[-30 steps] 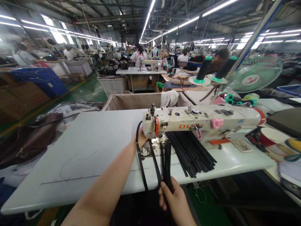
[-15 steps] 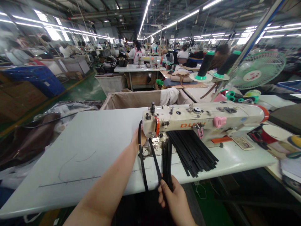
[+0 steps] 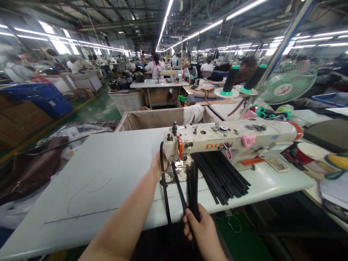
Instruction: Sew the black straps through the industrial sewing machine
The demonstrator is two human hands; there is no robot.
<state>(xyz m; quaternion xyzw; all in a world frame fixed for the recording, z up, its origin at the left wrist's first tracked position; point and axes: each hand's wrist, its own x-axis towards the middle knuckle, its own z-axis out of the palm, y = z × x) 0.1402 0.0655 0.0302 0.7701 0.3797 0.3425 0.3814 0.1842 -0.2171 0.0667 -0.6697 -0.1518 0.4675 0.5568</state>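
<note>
My right hand (image 3: 199,224) is closed on several black strips (image 3: 192,188) at the table's front edge. One strip (image 3: 178,185) runs from these fingers up to the needle area of the white sewing machine (image 3: 212,139). My left hand (image 3: 159,163) is at the left side of the machine head, behind a hanging black strip (image 3: 165,192); its fingers are mostly hidden, so its grip cannot be made out. Under the machine arm a fanned pile of black strips (image 3: 223,177) lies on the white table (image 3: 114,181).
Behind the table stands a cloth-lined bin (image 3: 152,119). Two black thread cones (image 3: 231,80) and a green fan (image 3: 288,85) are at the right, with a red and white round container (image 3: 310,154) nearer. Several people sit at stations further back.
The view has shifted slightly, so the machine and fan appear a little further left. Both hands keep nearly the same places at the strips and machine head.
</note>
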